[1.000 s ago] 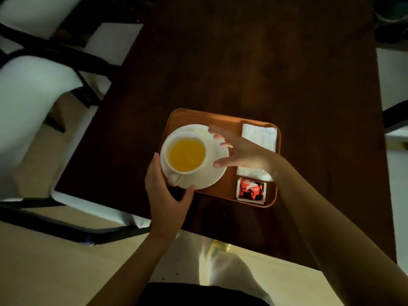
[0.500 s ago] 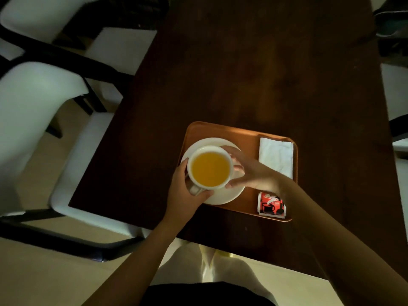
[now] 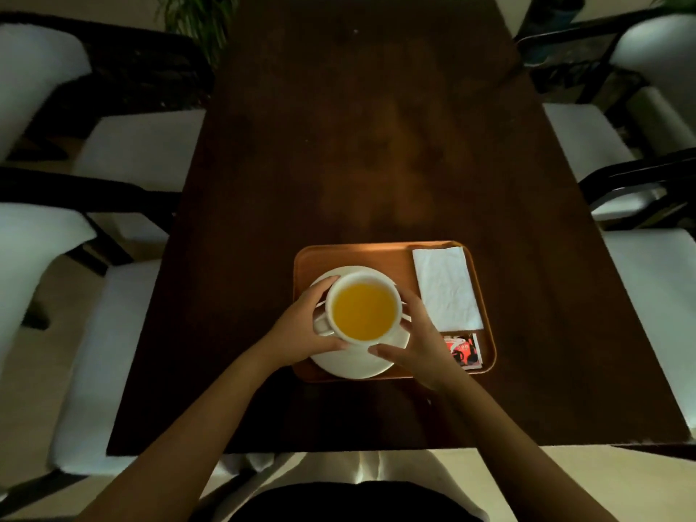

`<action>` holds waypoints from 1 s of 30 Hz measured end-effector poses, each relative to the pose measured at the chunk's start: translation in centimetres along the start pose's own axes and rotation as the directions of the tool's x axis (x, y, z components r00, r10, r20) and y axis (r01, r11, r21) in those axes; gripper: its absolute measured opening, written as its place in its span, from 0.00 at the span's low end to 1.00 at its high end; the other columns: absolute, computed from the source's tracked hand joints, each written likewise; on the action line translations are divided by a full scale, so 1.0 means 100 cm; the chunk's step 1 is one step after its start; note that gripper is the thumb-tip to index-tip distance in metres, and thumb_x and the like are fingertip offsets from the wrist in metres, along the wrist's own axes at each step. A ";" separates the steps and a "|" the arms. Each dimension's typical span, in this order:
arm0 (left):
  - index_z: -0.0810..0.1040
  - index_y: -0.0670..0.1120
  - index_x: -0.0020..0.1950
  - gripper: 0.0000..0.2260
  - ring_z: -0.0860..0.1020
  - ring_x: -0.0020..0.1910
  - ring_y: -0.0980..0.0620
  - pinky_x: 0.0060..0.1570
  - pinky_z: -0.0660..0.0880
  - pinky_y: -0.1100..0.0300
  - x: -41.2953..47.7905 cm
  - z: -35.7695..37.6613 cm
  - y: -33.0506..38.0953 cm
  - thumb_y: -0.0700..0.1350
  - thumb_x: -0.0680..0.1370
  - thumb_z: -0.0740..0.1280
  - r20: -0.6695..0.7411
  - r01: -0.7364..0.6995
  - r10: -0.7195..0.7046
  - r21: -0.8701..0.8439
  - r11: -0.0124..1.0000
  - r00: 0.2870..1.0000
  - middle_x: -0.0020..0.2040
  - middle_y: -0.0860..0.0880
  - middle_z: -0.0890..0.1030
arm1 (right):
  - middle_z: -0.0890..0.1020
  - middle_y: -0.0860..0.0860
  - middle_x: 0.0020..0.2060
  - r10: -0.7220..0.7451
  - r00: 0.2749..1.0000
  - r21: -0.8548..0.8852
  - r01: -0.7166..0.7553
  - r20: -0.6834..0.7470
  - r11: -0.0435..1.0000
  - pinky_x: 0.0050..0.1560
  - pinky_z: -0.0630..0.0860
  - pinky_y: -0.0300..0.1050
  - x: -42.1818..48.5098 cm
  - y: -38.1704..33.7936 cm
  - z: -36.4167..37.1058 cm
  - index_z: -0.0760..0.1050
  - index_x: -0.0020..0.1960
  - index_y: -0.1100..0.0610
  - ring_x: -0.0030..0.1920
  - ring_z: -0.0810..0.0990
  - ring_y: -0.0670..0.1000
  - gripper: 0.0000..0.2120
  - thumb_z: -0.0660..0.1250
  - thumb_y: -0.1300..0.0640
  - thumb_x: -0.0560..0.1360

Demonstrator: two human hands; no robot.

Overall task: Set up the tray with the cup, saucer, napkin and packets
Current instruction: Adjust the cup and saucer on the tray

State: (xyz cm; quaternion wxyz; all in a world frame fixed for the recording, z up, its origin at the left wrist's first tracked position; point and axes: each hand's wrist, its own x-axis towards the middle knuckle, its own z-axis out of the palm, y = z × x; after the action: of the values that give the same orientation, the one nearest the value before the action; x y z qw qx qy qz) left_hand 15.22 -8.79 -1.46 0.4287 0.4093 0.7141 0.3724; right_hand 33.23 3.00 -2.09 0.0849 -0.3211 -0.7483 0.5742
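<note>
Both hands, the left hand (image 3: 301, 329) and right hand (image 3: 416, 342), wrap their fingers around the full cup (image 3: 361, 307), likely steadying it on the saucer (image 3: 354, 365) to avoid spilling.

One head-worn camera is looking steeply down from the near edge of the surface (image 3: 376, 145), sitting close above the tray (image 3: 339, 256) and taking in chairs (image 3: 113, 145) left and right.

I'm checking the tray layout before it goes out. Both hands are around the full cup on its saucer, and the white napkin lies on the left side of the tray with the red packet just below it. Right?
Not quite. The head view shows the napkin on the right side of the tray, not the left. The rest holds: left hand and right hand around the full cup on its saucer, red packet just below the napkin.
</note>
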 end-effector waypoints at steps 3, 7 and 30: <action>0.56 0.59 0.70 0.43 0.64 0.64 0.66 0.56 0.64 0.73 0.006 -0.003 -0.005 0.47 0.63 0.78 0.075 -0.001 -0.001 0.033 0.999 0.997 0.70 0.57 0.63 | 0.64 0.36 0.61 0.027 0.998 0.009 -0.027 -0.050 1.000 0.50 0.67 0.23 -0.005 0.002 0.009 0.54 0.65 0.38 0.59 0.66 0.35 0.42 0.77 0.54 0.64; 0.55 0.59 0.71 0.43 0.63 0.66 0.62 0.60 0.64 0.67 0.011 -0.008 -0.011 0.47 0.64 0.78 0.125 0.004 -0.010 0.052 0.999 0.992 0.71 0.56 0.62 | 0.64 0.38 0.63 0.039 0.996 0.021 -0.037 -0.085 0.999 0.54 0.68 0.28 -0.010 0.002 0.017 0.55 0.66 0.41 0.61 0.67 0.37 0.41 0.77 0.53 0.64; 0.56 0.61 0.70 0.38 0.62 0.70 0.62 0.67 0.63 0.61 0.012 -0.036 -0.009 0.46 0.68 0.73 0.297 0.077 0.012 -0.286 0.955 0.955 0.72 0.59 0.61 | 0.65 0.41 0.65 0.094 0.985 -0.097 -0.109 -0.147 0.989 0.56 0.70 0.33 -0.017 0.002 0.015 0.55 0.69 0.46 0.60 0.68 0.39 0.40 0.75 0.55 0.66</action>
State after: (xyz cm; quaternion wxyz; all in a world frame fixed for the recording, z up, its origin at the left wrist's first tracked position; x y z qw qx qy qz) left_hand 11.28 -8.69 -1.36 0.5930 0.3801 0.5850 0.4021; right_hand 33.89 0.85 -2.36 0.0917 -0.4033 -0.7518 0.5135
